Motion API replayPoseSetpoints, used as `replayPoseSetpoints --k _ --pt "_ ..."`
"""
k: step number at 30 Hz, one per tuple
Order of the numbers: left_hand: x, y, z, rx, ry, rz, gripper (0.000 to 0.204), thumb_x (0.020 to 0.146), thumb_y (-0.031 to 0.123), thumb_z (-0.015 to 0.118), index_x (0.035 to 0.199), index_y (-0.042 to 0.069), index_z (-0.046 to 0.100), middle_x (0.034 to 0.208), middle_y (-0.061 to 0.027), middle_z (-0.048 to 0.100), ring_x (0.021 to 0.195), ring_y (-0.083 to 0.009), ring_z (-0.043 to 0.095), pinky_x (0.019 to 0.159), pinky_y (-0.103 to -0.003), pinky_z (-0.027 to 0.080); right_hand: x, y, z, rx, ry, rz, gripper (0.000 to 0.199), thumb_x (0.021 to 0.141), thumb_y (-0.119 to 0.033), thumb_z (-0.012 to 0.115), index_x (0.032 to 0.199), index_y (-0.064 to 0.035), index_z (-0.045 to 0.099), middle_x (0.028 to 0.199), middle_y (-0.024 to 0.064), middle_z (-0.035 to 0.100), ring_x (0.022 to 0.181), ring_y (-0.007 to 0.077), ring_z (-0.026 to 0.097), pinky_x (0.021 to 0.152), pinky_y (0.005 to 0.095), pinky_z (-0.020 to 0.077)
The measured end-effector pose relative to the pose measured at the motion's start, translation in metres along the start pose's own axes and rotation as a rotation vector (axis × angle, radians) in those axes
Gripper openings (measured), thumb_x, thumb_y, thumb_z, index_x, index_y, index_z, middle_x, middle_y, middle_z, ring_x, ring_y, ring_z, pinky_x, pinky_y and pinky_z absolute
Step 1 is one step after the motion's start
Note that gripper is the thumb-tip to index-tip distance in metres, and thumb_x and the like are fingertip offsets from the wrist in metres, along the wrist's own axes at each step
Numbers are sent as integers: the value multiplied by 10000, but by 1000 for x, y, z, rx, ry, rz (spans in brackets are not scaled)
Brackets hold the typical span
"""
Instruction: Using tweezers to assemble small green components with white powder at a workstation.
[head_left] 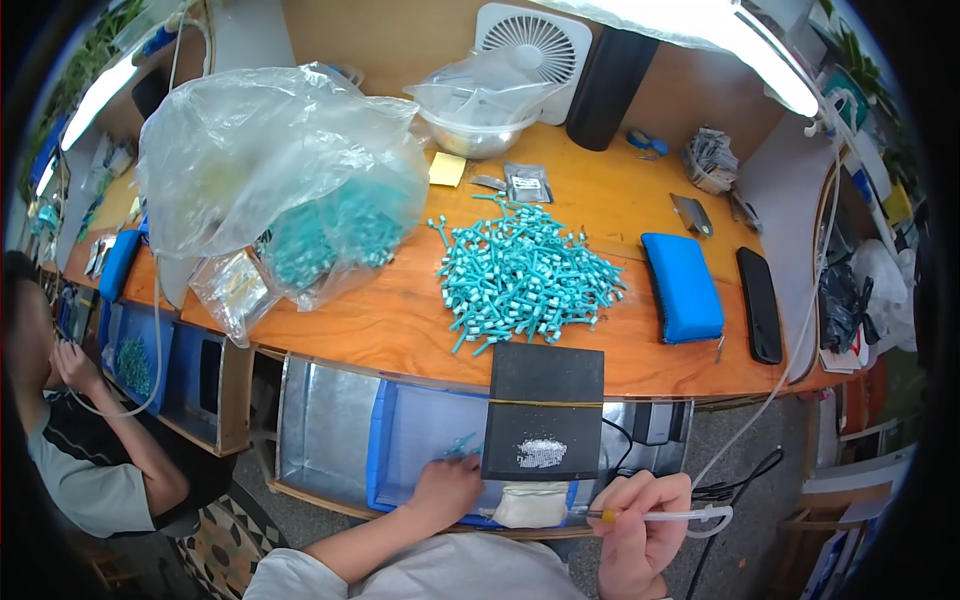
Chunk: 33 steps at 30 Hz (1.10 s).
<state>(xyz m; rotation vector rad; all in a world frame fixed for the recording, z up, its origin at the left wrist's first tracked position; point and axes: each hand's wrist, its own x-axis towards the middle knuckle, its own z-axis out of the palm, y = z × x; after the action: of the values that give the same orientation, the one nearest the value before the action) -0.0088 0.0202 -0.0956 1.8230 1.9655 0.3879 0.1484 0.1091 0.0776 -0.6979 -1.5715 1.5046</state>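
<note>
1. Right hand closed round a thin pen-like tool, held level with its tip aimed left toward the black board; a clear tube trails from its rear, likely a suction line.
2. Left hand down in the blue bin, fingers curled over a teal part; a real grip or just a touch, cannot tell.
3. Black board propped over the bin's edge, a patch of tiny white bits gathered on it, close to the tool's tip, seemingly for easy picking.
4. White pad just below the board, between the two hands.
5. Up on the counter: a heap of teal parts straight ahead, within easy reach above the bin.
6. Left of the heap, a big clear bag with more teal parts inside.
7. Right of the heap, a blue pad and a black phone.
8. At the back, a steel bowl under plastic, a white fan, a dark cylinder.
9. Orange wooden top, bright strip lamp overhead.
10. Another person seated far left at the next station.
</note>
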Motion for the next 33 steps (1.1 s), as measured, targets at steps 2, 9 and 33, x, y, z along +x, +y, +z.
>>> replayPoseSetpoints --k 2,9,33 --pt "-1 -3 10 -12 39 42 130 700 181 621 743 59 600 828 -60 556 781 -214 599 574 -342 498 0 -1 1 64 56 38 136 881 -91 492 889 -36 368 726 102 482 586 100 406 533 207 356" --pt "-3 -11 35 -24 72 14 96 691 144 598 739 61 603 833 -59 562 789 -213 597 574 -344 494 5 8 3 144 182 46 198 868 -112 509 842 -51 322 632 78 419 507 97 375 464 203 356" --pt "-43 17 -134 -1698 189 122 185 686 -108 675 810 13 611 869 -137 626 783 -134 574 629 -211 414 1 -12 11 -119 -505 95 64 881 -60 484 920 -22 450 726 55 497 591 89 442 530 212 367"
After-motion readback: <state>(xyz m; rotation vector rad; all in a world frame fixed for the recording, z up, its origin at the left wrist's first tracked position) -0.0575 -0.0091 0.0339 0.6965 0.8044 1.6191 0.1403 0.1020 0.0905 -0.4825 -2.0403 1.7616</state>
